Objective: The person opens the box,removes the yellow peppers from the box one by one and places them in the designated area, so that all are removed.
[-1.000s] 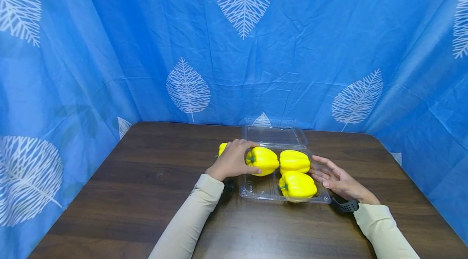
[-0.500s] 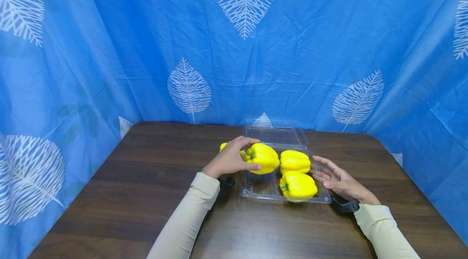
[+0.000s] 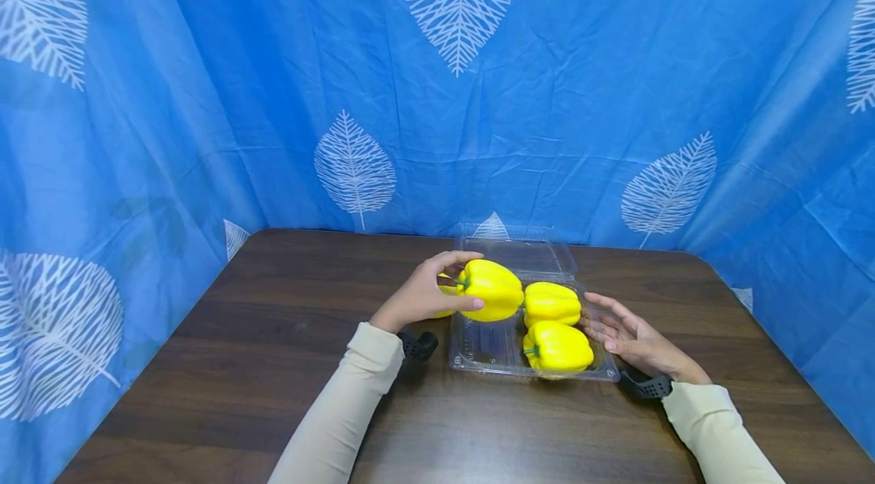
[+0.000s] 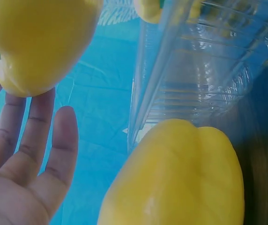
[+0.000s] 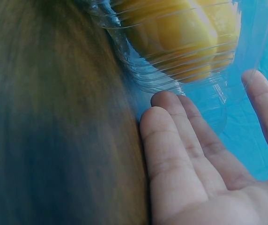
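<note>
My left hand (image 3: 418,294) grips a yellow bell pepper (image 3: 491,290) above the left side of a clear plastic clamshell container (image 3: 481,347). In the left wrist view the held pepper (image 4: 40,42) hangs at the upper left, its green stem toward the fingers. Two more yellow peppers, a rear one (image 3: 551,303) and a front one (image 3: 558,347), lie in the container's right half. A further pepper (image 3: 444,305), mostly hidden by my left hand, stands outside the container; the left wrist view shows this pepper (image 4: 176,178) beside the clear wall. My right hand (image 3: 632,340), fingers extended, is at the container's right side.
The container's clear lid (image 3: 519,254) is raised behind it, toward the blue leaf-patterned curtain (image 3: 424,165). Everything stands on a dark brown wooden table (image 3: 294,317). Dark bands sit at both wrists, the right band (image 3: 645,385) close to the container's corner.
My left hand has lifted the pepper a little higher and shifted slightly left at the wrist, showing more of the container's left side. The right hand has stayed in place.
</note>
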Demonstrator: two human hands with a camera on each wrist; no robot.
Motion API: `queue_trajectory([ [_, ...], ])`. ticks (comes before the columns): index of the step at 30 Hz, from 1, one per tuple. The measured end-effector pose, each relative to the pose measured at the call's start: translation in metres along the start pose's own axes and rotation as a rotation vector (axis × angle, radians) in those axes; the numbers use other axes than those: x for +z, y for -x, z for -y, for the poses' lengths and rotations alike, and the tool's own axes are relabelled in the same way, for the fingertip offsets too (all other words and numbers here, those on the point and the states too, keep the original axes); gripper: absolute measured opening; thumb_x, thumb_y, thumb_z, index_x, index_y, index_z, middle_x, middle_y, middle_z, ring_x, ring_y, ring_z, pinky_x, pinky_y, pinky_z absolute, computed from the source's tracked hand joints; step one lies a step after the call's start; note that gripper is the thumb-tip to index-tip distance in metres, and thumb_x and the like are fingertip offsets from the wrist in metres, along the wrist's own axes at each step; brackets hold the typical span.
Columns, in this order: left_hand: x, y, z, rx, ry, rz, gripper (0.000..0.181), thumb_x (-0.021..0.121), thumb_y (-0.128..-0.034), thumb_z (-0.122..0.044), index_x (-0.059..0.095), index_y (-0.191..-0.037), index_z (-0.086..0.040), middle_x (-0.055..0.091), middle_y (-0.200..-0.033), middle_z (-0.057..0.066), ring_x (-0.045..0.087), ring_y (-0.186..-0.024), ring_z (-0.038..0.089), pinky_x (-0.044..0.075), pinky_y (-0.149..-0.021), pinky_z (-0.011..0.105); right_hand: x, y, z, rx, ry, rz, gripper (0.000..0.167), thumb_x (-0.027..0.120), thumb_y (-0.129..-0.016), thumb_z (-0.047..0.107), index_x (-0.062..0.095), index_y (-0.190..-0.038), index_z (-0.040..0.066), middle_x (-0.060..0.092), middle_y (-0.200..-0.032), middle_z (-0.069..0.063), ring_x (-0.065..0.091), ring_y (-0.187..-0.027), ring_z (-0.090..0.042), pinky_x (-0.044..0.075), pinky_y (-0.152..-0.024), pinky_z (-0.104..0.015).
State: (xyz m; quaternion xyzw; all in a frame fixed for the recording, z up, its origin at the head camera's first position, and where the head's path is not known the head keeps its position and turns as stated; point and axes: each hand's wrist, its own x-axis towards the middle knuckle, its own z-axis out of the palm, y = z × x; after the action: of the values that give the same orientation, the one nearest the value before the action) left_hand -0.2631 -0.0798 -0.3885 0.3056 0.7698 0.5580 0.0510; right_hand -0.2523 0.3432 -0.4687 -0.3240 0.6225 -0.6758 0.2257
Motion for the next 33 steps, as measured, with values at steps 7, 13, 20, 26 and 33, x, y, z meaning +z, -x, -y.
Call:
queue_trajectory([
  [7, -0.008, 0.005, 0.000, 0.004, 0.050, -0.031, 0.072, 0.082, -0.0905, -0.022, 0.056, -0.154, -0.002, 0.061, -0.143, 0.017, 0.058, -0.119, 0.031, 0.059, -0.103, 0.045, 0.000, 0.001, -0.001, 0.000, -0.006, 0.003, 0.064, 0.048, -0.111, -0.004, 0.040, -0.160, 0.036, 0.051, -0.157, 0.020, 0.053, -0.143, -0.003, 0.047, -0.113, -0.022],
  [13, -0.015, 0.009, 0.000, 0.008, 0.109, -0.036, 0.071, 0.081, -0.0917, -0.018, 0.054, -0.155, 0.001, 0.060, -0.145, 0.019, 0.059, -0.120, 0.032, 0.059, -0.103, 0.047, -0.001, 0.001, -0.001, -0.012, 0.003, 0.009, 0.065, 0.048, -0.110, -0.004, 0.039, -0.161, 0.035, 0.051, -0.158, 0.019, 0.053, -0.143, -0.003, 0.047, -0.113, -0.023],
  [20, -0.023, 0.014, -0.002, 0.016, 0.161, -0.039, 0.073, 0.079, -0.0902, -0.016, 0.052, -0.155, 0.003, 0.059, -0.147, 0.021, 0.058, -0.120, 0.033, 0.057, -0.105, 0.047, -0.001, 0.000, -0.002, -0.020, -0.006, 0.015, 0.066, 0.048, -0.110, -0.006, 0.039, -0.161, 0.035, 0.051, -0.158, 0.018, 0.053, -0.144, -0.003, 0.047, -0.114, -0.023],
  [26, -0.030, 0.017, -0.003, 0.014, 0.186, -0.046, 0.073, 0.077, -0.0895, -0.012, 0.050, -0.156, 0.003, 0.057, -0.150, 0.021, 0.059, -0.122, 0.033, 0.057, -0.105, 0.041, -0.001, 0.001, -0.002, -0.011, 0.003, 0.003, 0.065, 0.048, -0.111, -0.005, 0.040, -0.161, 0.036, 0.052, -0.157, 0.019, 0.054, -0.143, -0.003, 0.047, -0.113, -0.023],
  [33, -0.042, 0.021, 0.002, 0.029, 0.214, -0.065, 0.074, 0.076, -0.0894, -0.009, 0.049, -0.157, 0.004, 0.057, -0.149, 0.023, 0.061, -0.119, 0.030, 0.056, -0.105, 0.037, 0.000, -0.001, 0.000, 0.000, -0.015, 0.000, 0.064, 0.048, -0.111, -0.005, 0.041, -0.160, 0.036, 0.051, -0.157, 0.020, 0.054, -0.143, -0.002, 0.047, -0.113, -0.023],
])
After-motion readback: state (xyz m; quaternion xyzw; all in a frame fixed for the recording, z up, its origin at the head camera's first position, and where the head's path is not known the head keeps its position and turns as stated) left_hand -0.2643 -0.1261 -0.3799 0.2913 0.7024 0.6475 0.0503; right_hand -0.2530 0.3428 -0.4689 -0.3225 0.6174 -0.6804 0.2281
